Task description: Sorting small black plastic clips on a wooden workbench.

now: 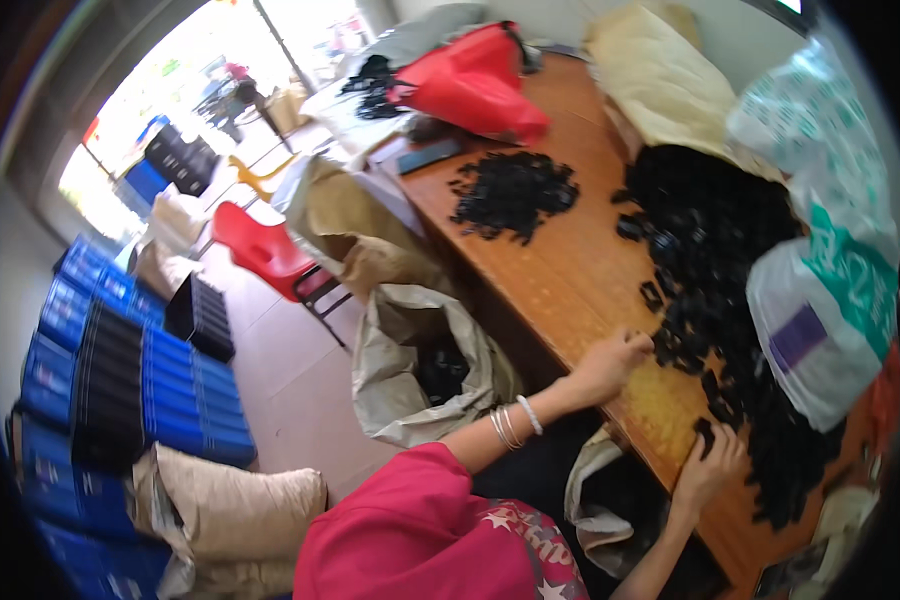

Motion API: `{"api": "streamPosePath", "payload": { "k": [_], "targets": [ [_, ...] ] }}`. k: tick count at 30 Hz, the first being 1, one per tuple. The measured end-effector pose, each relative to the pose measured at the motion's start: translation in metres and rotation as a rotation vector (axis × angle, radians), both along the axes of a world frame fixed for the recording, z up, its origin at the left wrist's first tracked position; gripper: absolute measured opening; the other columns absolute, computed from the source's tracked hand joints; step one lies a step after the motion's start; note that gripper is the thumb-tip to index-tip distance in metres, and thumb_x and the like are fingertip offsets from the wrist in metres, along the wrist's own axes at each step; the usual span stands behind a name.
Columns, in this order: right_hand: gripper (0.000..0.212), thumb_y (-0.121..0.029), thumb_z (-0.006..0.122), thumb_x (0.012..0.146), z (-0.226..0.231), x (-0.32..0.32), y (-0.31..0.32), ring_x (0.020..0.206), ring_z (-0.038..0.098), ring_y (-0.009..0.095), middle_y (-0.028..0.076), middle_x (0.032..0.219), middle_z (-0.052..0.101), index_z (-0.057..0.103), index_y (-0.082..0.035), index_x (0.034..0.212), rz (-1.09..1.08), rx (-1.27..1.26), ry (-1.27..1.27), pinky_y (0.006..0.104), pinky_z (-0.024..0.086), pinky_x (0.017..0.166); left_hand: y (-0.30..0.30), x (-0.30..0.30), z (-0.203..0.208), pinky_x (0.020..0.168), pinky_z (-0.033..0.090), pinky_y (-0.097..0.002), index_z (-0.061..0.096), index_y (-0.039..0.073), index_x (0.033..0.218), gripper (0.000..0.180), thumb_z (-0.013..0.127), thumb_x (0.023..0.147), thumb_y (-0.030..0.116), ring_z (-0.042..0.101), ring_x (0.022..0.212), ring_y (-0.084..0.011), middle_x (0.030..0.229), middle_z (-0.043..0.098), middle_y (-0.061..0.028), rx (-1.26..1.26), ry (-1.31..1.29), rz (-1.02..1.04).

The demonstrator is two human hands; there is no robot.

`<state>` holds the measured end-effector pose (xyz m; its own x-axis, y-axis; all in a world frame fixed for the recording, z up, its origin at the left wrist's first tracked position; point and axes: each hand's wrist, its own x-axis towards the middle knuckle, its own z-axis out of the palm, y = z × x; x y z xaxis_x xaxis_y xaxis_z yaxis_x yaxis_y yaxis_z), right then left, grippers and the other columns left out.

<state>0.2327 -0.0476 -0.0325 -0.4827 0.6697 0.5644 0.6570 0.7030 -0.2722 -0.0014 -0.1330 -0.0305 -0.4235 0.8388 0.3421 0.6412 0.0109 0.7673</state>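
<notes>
Black plastic parts (pixel 715 230) lie in a long heap across the right side of the wooden table. My left hand (pixel 610 368) is at the heap's near left edge, its fingers pinched together; anything between them is too small to make out. Closer to the table's front edge, my right hand (pixel 712 470) has its fingers closed around a small black plastic part (pixel 705 432), just left of the heap's lower end. Bracelets circle my left wrist. A smaller pile of black parts (pixel 515 195) sits farther off on the table.
An open sack (pixel 375 385) with black parts inside stands left of the table (pixel 580 290); another open bag (pixel 590 500) hangs below its edge. Plastic bags (pixel 820 330) border the heap. A red chair (pixel 260 250), stacked blue crates (pixel 195 390) and a full sack (pixel 235 500) are at left.
</notes>
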Motion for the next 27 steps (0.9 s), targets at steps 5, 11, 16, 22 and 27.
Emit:
{"api": "streamPosePath", "payload": {
  "k": [5,11,16,22,27],
  "targets": [
    [0.023,0.000,0.063,0.085,0.000,-0.007,-0.009,0.099,0.055,0.033,0.016,0.105,0.059,0.059,0.001,0.107,0.034,-0.133,0.091,0.0433,0.045,0.085,-0.032,0.015,0.048,0.065,0.046,-0.0353,0.046,0.004,0.113,0.039,0.065,0.080,0.002,0.056,0.072,-0.0232,0.087,0.051,-0.0147,-0.140,-0.678,-0.111],
    [0.024,0.005,0.060,0.085,0.030,-0.022,-0.042,0.091,0.058,0.026,0.014,0.103,0.060,0.061,0.003,0.109,0.264,-0.467,0.491,0.0337,0.047,0.075,-0.031,0.050,0.043,0.042,0.038,-0.0235,0.043,-0.001,0.123,0.033,0.055,0.097,0.016,0.049,0.047,-0.0085,0.065,0.050,-0.0017,-0.122,-0.729,-0.403],
    [0.024,0.009,0.061,0.081,0.035,-0.023,-0.049,0.090,0.060,0.029,0.015,0.101,0.062,0.064,0.005,0.105,0.312,-0.531,0.460,0.0361,0.047,0.079,-0.032,0.060,0.047,0.038,0.042,-0.0247,0.047,-0.007,0.119,0.033,0.049,0.100,0.020,0.054,0.040,-0.0130,0.058,0.057,-0.0076,-0.196,-0.925,-0.412],
    [0.025,0.009,0.063,0.080,0.029,-0.019,-0.054,0.091,0.060,0.031,0.015,0.101,0.062,0.065,0.005,0.105,0.349,-0.456,0.423,0.0371,0.047,0.080,-0.035,0.066,0.044,0.042,0.044,-0.0296,0.053,-0.006,0.102,0.029,0.052,0.098,0.022,0.055,0.040,-0.0182,0.054,0.056,-0.0122,-0.116,-0.519,-0.367],
    [0.035,-0.008,0.058,0.092,0.029,-0.014,-0.053,0.109,0.057,0.023,0.014,0.121,0.059,0.056,0.006,0.124,0.247,-0.900,0.660,0.0334,0.044,0.094,-0.031,0.069,0.051,0.057,0.051,-0.0346,0.052,-0.001,0.120,0.029,0.052,0.094,0.012,0.062,0.060,-0.0241,0.081,0.064,-0.0192,-0.023,-0.493,-0.468]
  ]
}}
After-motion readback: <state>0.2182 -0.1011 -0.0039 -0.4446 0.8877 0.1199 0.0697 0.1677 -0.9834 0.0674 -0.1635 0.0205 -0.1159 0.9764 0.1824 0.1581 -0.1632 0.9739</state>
